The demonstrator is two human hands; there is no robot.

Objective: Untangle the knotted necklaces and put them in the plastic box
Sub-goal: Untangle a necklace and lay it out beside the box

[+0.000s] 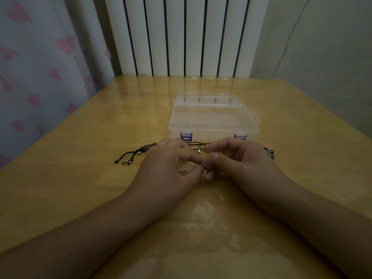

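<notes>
both hands, left (171,164) and right (239,160), pinch the necklaces (198,151) between curled fingertips, low over the table (80,178), likely to tease the knot; box (213,119) waits just behind.

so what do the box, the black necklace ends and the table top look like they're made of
The box looks like clear hard plastic: the table shows through its walls, and it has purple clasps. The black necklace ends look like braided cord, matte, tipped with small shiny beads, perhaps metal. The table looks like light wood under a glossy coating or film; it mirrors the radiator.
</notes>
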